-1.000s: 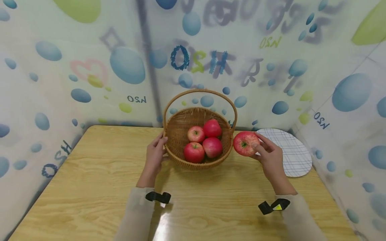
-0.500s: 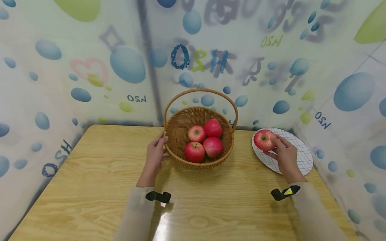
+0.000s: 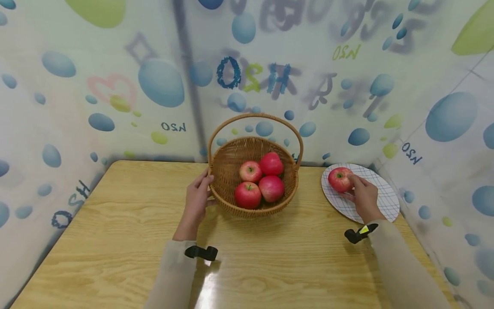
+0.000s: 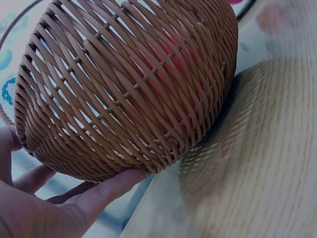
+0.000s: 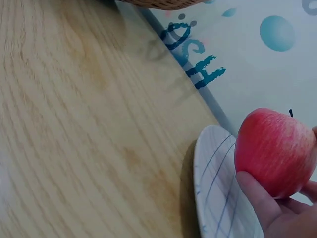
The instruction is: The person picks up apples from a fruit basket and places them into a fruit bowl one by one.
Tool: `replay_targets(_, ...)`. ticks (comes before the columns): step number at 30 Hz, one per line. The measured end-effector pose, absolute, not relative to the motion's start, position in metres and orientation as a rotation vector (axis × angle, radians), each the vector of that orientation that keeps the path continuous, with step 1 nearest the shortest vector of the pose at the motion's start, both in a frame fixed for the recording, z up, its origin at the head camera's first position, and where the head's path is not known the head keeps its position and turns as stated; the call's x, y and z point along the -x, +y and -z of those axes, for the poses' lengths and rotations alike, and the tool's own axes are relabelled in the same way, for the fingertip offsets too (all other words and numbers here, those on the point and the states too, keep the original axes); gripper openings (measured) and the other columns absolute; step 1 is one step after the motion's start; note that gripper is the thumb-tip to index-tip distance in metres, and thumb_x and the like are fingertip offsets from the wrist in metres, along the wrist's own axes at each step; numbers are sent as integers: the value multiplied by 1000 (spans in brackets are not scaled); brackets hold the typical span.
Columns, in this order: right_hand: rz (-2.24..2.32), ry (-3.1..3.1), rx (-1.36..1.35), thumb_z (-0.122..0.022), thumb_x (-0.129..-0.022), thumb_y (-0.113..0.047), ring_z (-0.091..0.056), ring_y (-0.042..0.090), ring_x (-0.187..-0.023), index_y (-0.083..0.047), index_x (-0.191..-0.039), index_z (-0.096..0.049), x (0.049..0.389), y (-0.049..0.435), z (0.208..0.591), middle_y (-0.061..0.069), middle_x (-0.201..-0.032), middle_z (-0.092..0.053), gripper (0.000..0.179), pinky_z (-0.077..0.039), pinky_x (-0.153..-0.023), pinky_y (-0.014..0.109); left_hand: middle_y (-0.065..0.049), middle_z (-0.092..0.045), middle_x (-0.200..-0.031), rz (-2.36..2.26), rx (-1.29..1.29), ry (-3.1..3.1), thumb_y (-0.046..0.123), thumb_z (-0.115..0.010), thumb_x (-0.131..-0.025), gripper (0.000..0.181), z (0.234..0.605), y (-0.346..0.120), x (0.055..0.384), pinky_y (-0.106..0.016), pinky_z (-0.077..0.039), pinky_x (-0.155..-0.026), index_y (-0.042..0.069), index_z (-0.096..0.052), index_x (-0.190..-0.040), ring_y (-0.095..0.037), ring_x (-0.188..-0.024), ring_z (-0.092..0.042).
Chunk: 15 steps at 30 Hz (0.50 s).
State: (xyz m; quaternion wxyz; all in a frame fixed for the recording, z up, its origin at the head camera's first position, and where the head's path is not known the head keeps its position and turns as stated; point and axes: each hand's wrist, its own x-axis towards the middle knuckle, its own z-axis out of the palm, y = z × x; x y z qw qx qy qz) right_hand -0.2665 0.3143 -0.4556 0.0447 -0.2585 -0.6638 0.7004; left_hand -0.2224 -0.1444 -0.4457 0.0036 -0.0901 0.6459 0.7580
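Observation:
My left hand (image 3: pixel 197 198) grips the left rim of a brown wicker basket (image 3: pixel 227 165) with a tall arched handle. Fingers (image 4: pixel 106 191) and thumb hold the woven wall (image 4: pixel 114 84) in the left wrist view. Several red apples (image 3: pixel 248 195) lie together inside it. Over the left part of a white plate (image 3: pixel 383 195) with blue crossing lines, my right hand (image 3: pixel 365 197) holds a red apple (image 3: pixel 339 180) with its stem up. In the right wrist view the thumb presses the side of that apple (image 5: pixel 272 153); whether it touches the plate (image 5: pixel 214 173) I cannot tell.
Everything stands on a light wooden table (image 3: pixel 135 223). A patterned wall covering (image 3: pixel 162 141) with blue and green ovals rises close behind the basket and plate, and also stands along both sides.
My right hand has carried the apple from beside the basket's right rim to over the plate, then slightly lower. The left hand and basket have stayed in place.

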Motion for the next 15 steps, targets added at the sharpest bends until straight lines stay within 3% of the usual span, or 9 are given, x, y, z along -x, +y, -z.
replay_targets(6, -2096, -2102, 814, -58, -100, -41, -59, 2, -92, -9, -157, -37, 269, 317, 460, 13, -159, -32, 69, -60, -75, 22, -14, -38, -161, -2363, 274, 2032, 35, -49, -105, 53, 445, -143, 223, -26, -60, -63, 28, -40, -156, -43, -129, -58)
replay_targets(10, -1981, -2193, 830, -58, -99, -45, -56, 3, -99, -11, -157, -39, 270, 316, 461, 14, -160, -36, 69, -59, -70, 17, -13, -39, -161, -2360, 274, 2030, 36, -49, -105, 52, 444, -143, 223, -26, -60, -64, 29, -40, -156, -42, -128, -59)
replay_targets(15, -1881, -2297, 833, -56, -99, -49, -54, 7, -110, -8, -156, -39, 272, 316, 461, 16, -160, -39, 72, -58, -74, 16, -14, -39, -161, -2366, 290, 2018, 35, -50, -105, 52, 445, -145, 224, -27, -60, -64, 29, -40, -156, -42, -128, -59)
